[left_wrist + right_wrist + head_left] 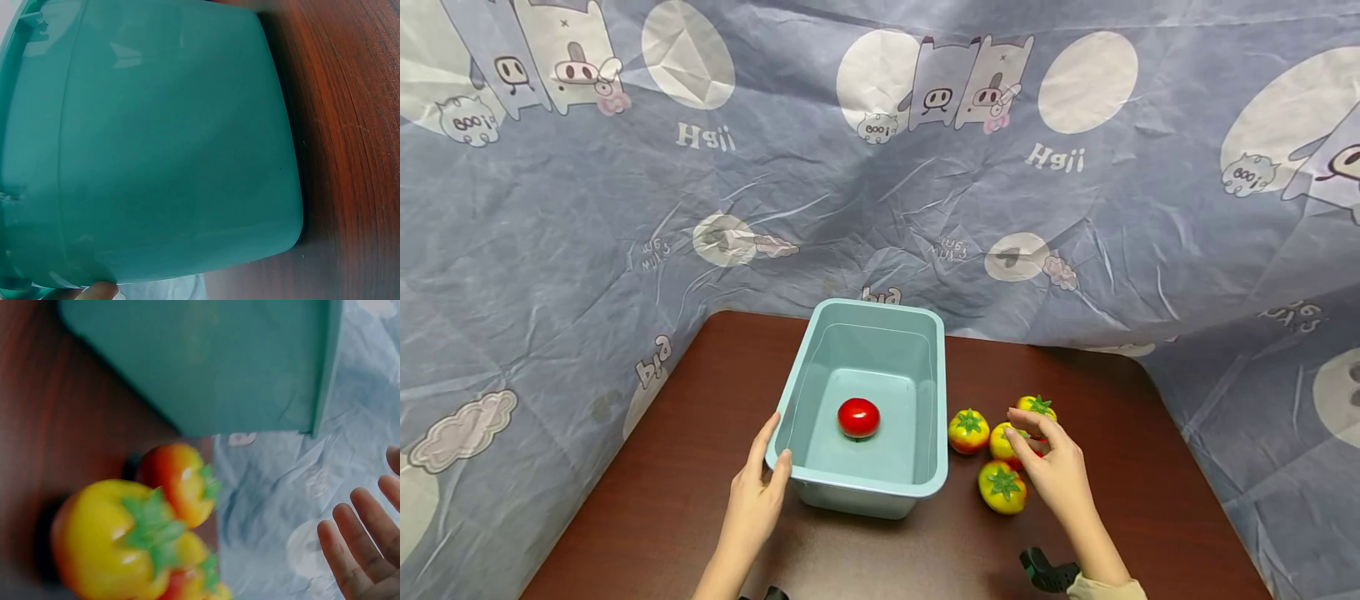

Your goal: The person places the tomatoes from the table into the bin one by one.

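A light blue-green plastic bin (868, 482) stands on the table with a glossy red tomato-like fruit (858, 417) on its floor. At its near left corner, my left hand (751, 493) touches the rim, thumb and fingers spread fairly straight. Right of the bin, several yellow-and-red tomatoes with green leafy tops sit close together; the nearest tomato (1002, 490) and a left one (968, 432) show fully. Above the farther tomato (1037, 405) and the middle one (1002, 442), my right hand (1062, 471) hovers with fingers apart, partly hiding them. The right wrist view shows that hand's fingers (356, 550) extended, holding nothing.
The dark brown wooden table (880, 554) has rounded far corners. A grey-blue printed cloth (820, 192) hangs behind and along both sides. Near my right wrist is a black device (1047, 573); part of another black item (775, 593) shows at the bottom edge.
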`<state>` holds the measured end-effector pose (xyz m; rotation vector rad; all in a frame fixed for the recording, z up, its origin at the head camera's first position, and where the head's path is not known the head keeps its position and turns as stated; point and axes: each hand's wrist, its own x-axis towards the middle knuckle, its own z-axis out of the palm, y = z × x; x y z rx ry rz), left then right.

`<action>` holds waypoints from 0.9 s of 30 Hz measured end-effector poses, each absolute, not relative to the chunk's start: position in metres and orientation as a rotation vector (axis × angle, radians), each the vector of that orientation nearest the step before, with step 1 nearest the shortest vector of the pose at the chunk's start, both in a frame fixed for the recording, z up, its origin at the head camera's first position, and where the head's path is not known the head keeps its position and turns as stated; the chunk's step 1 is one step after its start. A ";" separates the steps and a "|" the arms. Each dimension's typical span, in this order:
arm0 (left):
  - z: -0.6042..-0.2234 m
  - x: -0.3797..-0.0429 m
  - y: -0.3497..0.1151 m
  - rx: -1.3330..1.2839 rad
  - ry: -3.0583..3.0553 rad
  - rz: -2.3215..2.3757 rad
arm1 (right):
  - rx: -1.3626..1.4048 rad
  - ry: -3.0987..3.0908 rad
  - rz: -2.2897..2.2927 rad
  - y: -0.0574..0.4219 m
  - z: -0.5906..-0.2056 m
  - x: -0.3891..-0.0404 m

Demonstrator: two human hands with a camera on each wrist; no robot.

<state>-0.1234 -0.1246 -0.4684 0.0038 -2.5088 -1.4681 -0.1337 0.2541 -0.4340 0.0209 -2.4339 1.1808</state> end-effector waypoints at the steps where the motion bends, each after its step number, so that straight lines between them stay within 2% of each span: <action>1: -0.468 -0.123 -0.125 0.006 -2.510 -1.469 | -0.002 -2.441 1.180 0.256 -0.438 -0.132; 11: -0.469 -0.124 -0.124 0.002 -2.506 -1.475 | -0.181 -2.491 1.217 0.270 -0.471 -0.123; 27: -0.467 -0.124 -0.124 0.035 -2.536 -1.492 | -0.129 -2.584 0.970 0.268 -0.501 -0.118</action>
